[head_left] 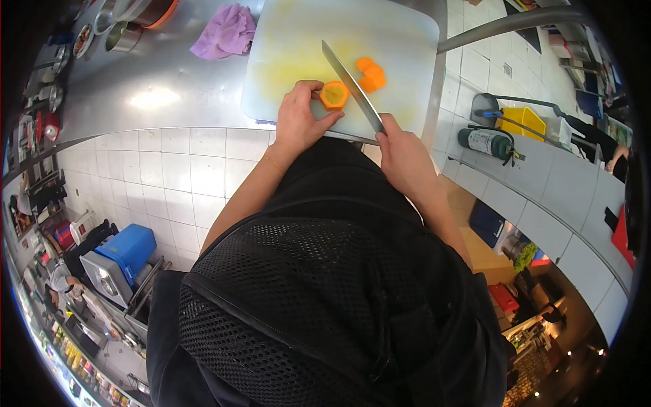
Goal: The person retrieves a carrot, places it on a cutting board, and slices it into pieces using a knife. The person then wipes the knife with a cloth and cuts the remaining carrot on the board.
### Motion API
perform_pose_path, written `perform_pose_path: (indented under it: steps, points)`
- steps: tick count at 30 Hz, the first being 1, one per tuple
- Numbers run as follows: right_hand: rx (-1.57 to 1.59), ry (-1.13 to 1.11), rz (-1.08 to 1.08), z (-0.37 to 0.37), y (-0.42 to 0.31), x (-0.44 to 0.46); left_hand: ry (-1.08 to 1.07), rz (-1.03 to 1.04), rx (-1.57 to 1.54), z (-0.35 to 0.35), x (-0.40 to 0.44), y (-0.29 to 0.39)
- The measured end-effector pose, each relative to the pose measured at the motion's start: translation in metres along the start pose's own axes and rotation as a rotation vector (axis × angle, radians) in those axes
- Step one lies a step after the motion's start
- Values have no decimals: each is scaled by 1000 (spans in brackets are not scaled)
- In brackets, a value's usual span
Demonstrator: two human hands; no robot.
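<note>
Hiding the handle of the knife [350, 85] within the right fingers [390, 123]. Cropping the cutting board [407, 41] at the top edge. Blurring the lower-left goods [71, 353].

White tiled floor [175, 167], shiny metal counter [183, 74].

Hands: two, one left hand [298, 121] and one right hand [405, 152]
Knife [352, 85]: one
Orange chunk [334, 95]: one
Orange slices [371, 81]: seemingly three, overlapping, so the count is unsure
Cutting board [281, 41]: one
Purple cloth [227, 32]: one
Table [176, 71]: one
Fire extinguisher [485, 143]: one, at right
Yellow container [525, 125]: one, at right
Blue bin [133, 245]: one, at left
Metal vessels [123, 37]: several, far left, too crowded to count
</note>
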State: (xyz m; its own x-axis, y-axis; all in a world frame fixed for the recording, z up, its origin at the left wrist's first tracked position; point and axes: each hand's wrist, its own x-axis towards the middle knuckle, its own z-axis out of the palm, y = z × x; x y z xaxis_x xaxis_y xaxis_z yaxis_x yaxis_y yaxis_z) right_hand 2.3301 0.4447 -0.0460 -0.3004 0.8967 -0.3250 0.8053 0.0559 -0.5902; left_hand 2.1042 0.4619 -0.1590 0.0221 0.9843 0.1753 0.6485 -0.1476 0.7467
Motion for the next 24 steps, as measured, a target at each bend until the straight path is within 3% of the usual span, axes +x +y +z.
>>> perform_pose_path:
  steps: [24]
  points:
    - [-21,-17,-16,-3,2,0,42,27,13,5,-1,-3]
